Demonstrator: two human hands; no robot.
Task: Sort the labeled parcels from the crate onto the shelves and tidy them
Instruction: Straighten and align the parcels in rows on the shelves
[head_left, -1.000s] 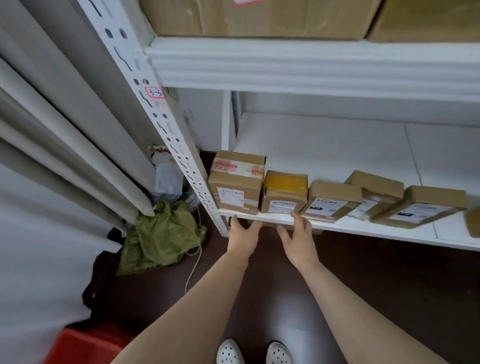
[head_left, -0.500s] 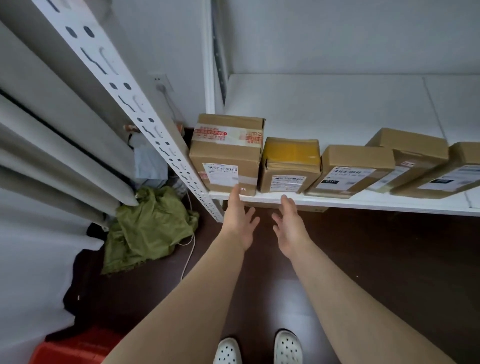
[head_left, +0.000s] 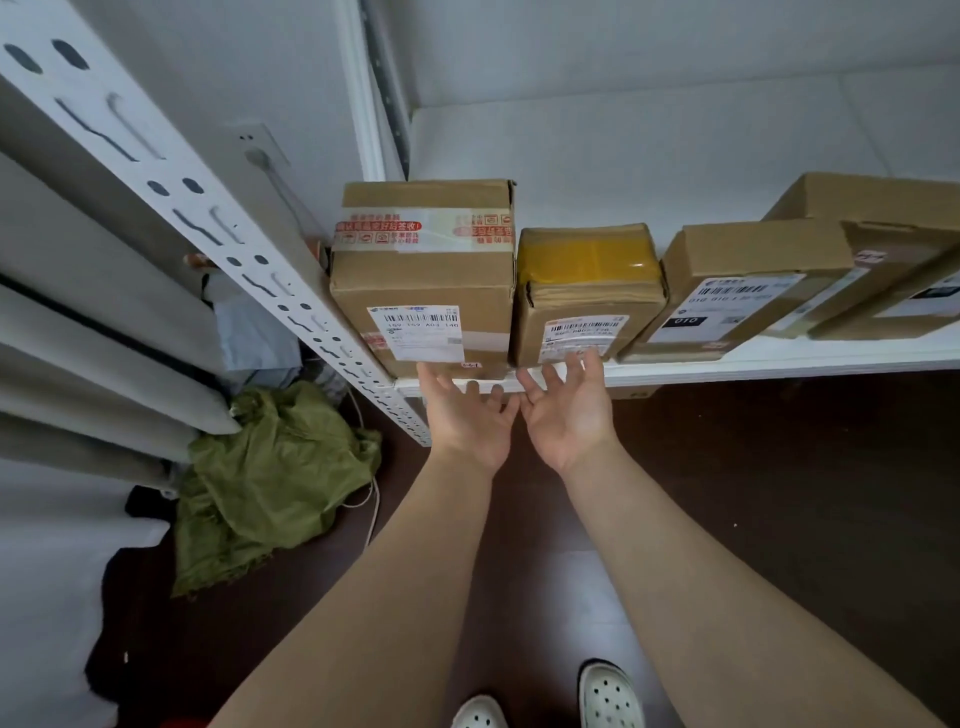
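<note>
Several labeled cardboard parcels stand in a row along the front edge of a low white shelf (head_left: 727, 366). The tallest parcel (head_left: 423, 275), sealed with red-printed tape, is at the far left against the upright. A smaller parcel with yellow tape (head_left: 587, 291) is beside it, then a flat parcel marked 010 (head_left: 737, 291). My left hand (head_left: 467, 421) is open, fingers spread, its fingertips at the bottom of the tallest parcel. My right hand (head_left: 566, 410) is open, fingertips touching the label of the yellow-taped parcel. Neither hand grips anything.
A white perforated shelf upright (head_left: 249, 249) slants down at the left. A crumpled green bag (head_left: 270, 478) lies on the dark floor beside pale curtains (head_left: 78, 364). More parcels (head_left: 883, 249) overlap at the right end. My white shoes (head_left: 608, 696) show at the bottom.
The view has dropped and closed in on the low shelf. Both hands rose from under the shelf lip to the parcels' front faces, fingers spreading.
</note>
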